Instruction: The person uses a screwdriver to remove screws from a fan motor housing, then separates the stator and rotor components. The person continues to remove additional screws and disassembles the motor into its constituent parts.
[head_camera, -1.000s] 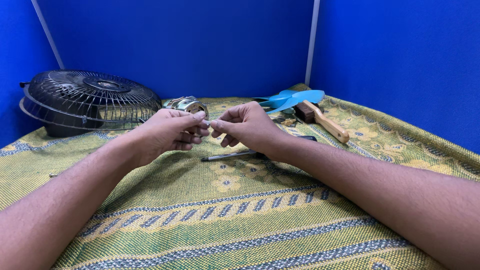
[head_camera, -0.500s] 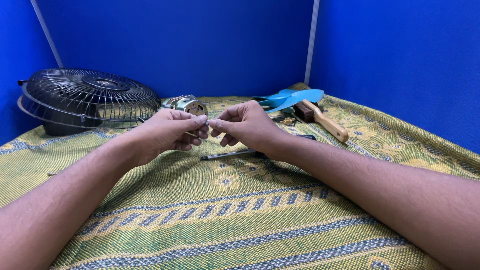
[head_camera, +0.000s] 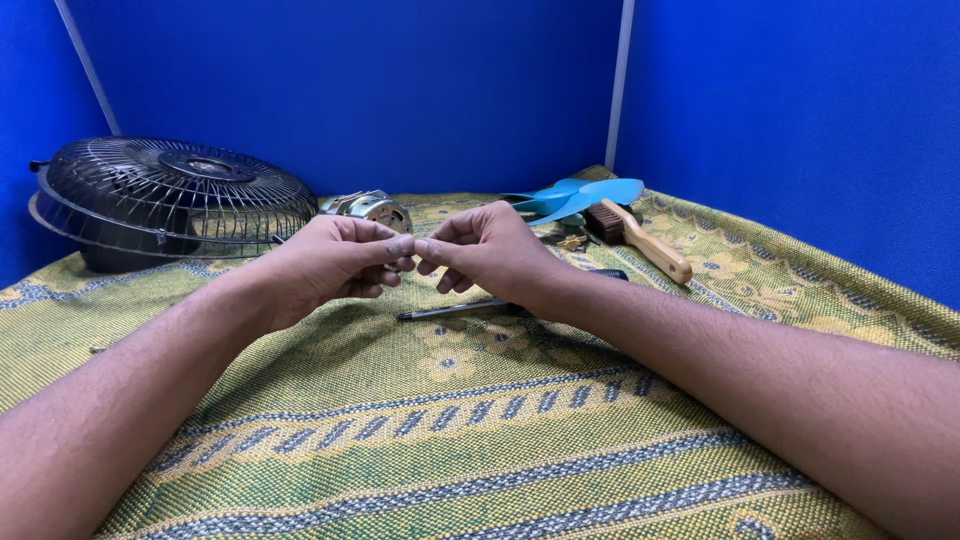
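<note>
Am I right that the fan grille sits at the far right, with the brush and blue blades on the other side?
Not quite. The head view shows the fan grille at the far left, not the right. The brush and blue blades do lie on the other side, at the right, and both hands, left and right, meet fingertip to fingertip between them.

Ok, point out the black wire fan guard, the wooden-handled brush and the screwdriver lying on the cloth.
Black wire fan guard (head_camera: 175, 195), head view: on the domed grille top.
Wooden-handled brush (head_camera: 655, 250), head view: on the pale handle.
Screwdriver (head_camera: 450, 310), head view: on the metal shaft, below the hands.
</note>
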